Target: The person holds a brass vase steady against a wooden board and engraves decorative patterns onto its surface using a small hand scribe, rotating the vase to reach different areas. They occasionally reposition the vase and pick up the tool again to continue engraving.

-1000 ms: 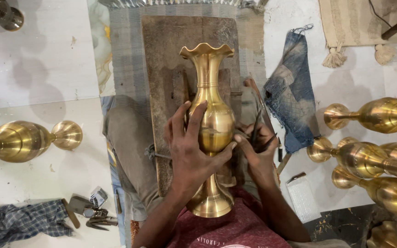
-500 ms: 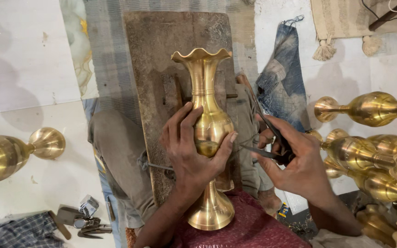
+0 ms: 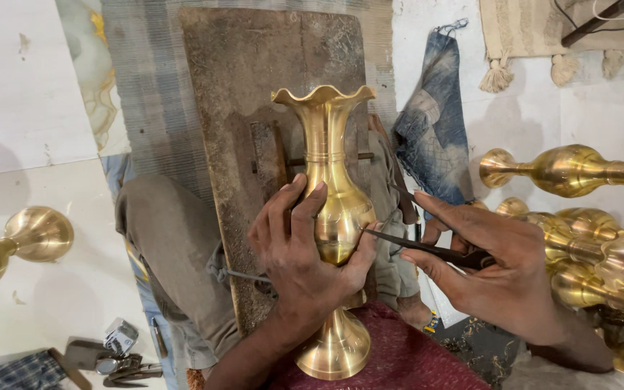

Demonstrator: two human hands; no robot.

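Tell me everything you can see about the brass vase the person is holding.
The brass vase is tall, polished and golden, with a wavy flared rim, a slim ringed neck, a bulging belly and a round flared foot. It stands upright, its foot on dark red cloth in front of a worn wooden board. The left hand wraps its belly; the right hand holds a thin dark tool with its tip against the belly.

The vase (image 3: 332,217) is shiny golden brass with a scalloped rim. The tool (image 3: 420,249) is dark, nearly black. The board (image 3: 254,87) is rusty brown. At 2 o'clock lies a faded blue cloth (image 3: 431,123); at 3 o'clock, more golden vases (image 3: 579,217). The floor (image 3: 23,94) is white. At 6 o'clock, a maroon cloth (image 3: 406,361).
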